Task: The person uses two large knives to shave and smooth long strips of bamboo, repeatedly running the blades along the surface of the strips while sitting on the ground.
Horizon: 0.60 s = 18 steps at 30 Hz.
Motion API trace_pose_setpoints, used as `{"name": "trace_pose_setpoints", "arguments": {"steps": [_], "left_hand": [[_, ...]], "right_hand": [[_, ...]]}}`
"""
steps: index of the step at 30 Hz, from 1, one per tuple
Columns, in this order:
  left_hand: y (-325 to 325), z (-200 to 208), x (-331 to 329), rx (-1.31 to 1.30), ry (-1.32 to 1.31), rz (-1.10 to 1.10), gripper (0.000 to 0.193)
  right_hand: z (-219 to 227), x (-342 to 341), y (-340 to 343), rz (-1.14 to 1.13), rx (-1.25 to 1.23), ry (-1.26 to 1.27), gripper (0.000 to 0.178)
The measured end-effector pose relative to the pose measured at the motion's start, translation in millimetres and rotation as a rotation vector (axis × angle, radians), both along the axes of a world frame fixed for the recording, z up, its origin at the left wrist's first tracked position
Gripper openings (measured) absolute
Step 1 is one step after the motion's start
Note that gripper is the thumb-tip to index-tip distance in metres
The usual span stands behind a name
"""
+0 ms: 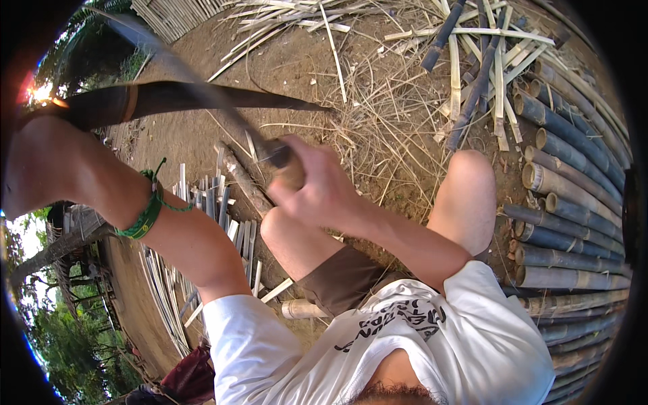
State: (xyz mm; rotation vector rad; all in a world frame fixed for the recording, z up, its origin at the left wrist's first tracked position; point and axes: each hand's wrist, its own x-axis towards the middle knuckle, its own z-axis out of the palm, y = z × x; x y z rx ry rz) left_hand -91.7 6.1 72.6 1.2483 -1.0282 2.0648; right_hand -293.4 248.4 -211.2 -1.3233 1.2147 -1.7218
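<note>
My right hand (317, 185) is closed around the short, light-coloured handle of a machete (185, 73). Its long blade, smeared by motion, slants up and to the left. Behind the blade lies a dark bamboo piece (172, 100), with a brownish node ring near its left part and a narrow far end pointing right. At the left rim my left hand (37, 158) holds the thick end of this bamboo; the fingers are mostly hidden in shadow. A green woven band circles my left wrist. In this view the blade crosses the bamboo; whether they touch I cannot tell.
Dark and pale bamboo poles (574, 277) lie stacked along the right. Split strips (499, 74) are heaped at the far right, with more strips (283, 20) at the far side. Thin shavings (385, 115) litter the dirt. Further strips (165, 297) lie left of my bent legs.
</note>
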Motion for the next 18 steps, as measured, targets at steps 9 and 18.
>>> {"name": "trace_pose_setpoints", "arguments": {"steps": [9, 18], "left_hand": [[-39, -9, 54, 0.091, 0.045, 0.045, 0.022], [-73, 21, 55, 0.262, 0.195, 0.074, 0.021]], "right_hand": [[-132, -9, -14, 0.052, 0.632, -0.211, 0.015], [-92, 0, -44, -0.003, 0.380, -0.234, 0.013]]}}
